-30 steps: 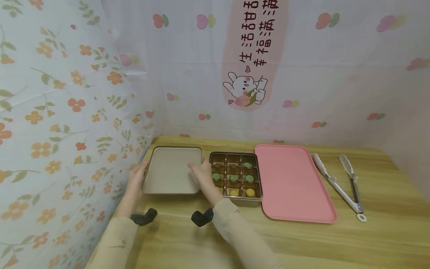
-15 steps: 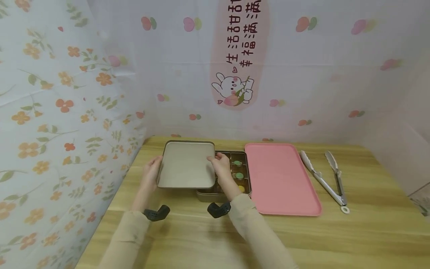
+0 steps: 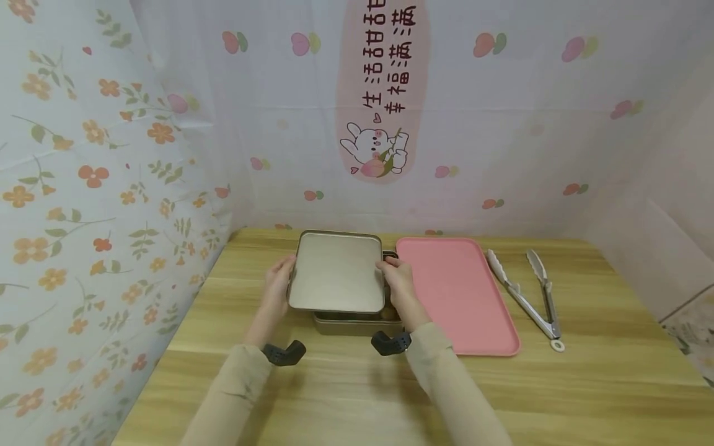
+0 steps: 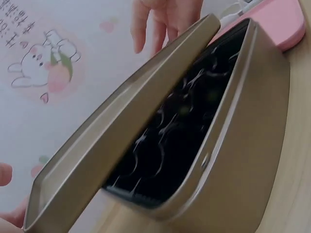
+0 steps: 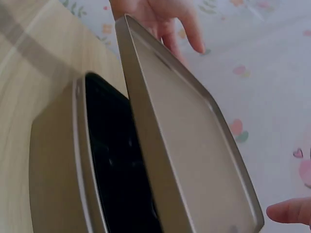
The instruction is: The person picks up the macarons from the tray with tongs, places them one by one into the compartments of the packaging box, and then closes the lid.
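Both hands hold a square gold-coloured metal lid (image 3: 337, 271) by its opposite sides. My left hand (image 3: 276, 286) grips the left edge and my right hand (image 3: 399, 282) the right edge, thumbs toward the upper face. Directly below is the matching tin box (image 3: 357, 326), its front wall and far right corner showing past the lid. In the left wrist view the lid (image 4: 121, 121) slants over the open box (image 4: 243, 141), with a gap between them. The clear divided insert (image 4: 160, 141) inside lies in shadow, and its contents are mostly hidden.
A pink tray (image 3: 454, 291) lies just right of the box. Farther right, metal tongs (image 3: 527, 303) rest spread on the wooden table (image 3: 346, 396). Patterned cloth (image 3: 268, 111) hangs behind and along the left side.
The lid, carried by both hands, has moved right from the table's left side to over the tin box. It now covers most of the compartments. The head view has shifted slightly.
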Available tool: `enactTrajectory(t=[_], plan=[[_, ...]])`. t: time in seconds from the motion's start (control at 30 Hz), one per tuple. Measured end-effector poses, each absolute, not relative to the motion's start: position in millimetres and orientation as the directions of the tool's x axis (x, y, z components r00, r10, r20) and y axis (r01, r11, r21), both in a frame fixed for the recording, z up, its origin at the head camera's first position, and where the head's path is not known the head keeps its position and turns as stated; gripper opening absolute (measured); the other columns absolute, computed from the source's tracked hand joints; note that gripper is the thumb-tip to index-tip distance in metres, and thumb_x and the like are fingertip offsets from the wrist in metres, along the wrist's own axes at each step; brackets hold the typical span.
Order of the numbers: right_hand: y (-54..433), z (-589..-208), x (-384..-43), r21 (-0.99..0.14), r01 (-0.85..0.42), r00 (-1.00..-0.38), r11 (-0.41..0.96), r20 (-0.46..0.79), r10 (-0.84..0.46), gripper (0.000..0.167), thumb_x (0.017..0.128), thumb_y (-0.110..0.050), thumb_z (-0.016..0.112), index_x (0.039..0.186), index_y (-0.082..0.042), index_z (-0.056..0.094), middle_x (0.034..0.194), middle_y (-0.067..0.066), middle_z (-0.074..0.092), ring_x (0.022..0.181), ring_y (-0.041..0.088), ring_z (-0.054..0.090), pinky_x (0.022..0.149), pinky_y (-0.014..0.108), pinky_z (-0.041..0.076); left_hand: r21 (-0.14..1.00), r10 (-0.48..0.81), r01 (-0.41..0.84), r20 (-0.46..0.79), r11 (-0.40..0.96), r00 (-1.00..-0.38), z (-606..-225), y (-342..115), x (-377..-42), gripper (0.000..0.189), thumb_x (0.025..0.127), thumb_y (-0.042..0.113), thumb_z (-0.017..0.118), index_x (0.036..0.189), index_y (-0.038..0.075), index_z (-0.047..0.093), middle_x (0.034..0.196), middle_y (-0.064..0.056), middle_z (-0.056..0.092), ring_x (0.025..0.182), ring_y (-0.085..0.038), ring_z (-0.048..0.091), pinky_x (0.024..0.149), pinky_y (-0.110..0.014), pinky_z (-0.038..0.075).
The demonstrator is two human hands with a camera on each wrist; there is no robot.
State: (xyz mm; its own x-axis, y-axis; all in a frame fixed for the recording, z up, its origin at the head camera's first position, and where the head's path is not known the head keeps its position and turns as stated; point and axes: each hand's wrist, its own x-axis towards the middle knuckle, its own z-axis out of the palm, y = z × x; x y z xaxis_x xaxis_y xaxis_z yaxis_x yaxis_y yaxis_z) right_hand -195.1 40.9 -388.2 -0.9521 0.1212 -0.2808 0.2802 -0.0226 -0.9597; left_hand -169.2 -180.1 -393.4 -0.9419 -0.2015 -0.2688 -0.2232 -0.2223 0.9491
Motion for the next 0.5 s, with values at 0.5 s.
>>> enactTrajectory(t=[0.5], plan=[[93, -386, -201, -0.956, 0.294, -0.955, 0.009, -0.294, -0.022, 0.046, 0.094, -0.003, 0.039, 0.134, 0.017, 0.028, 0.141, 0.03, 0.031, 0.13, 0.034, 0.033, 0.109, 0.044, 0.031, 0.973, -0.039, -0.22, -0.223, -0.074, -0.974, -404, -150, -179, 0.044, 0.096, 0.003, 0.037, 0.139, -0.001, 0.031, 0.142, -0.019, 0.034, 0.128, -0.032, 0.039, 0.106, -0.041, 0.037]])
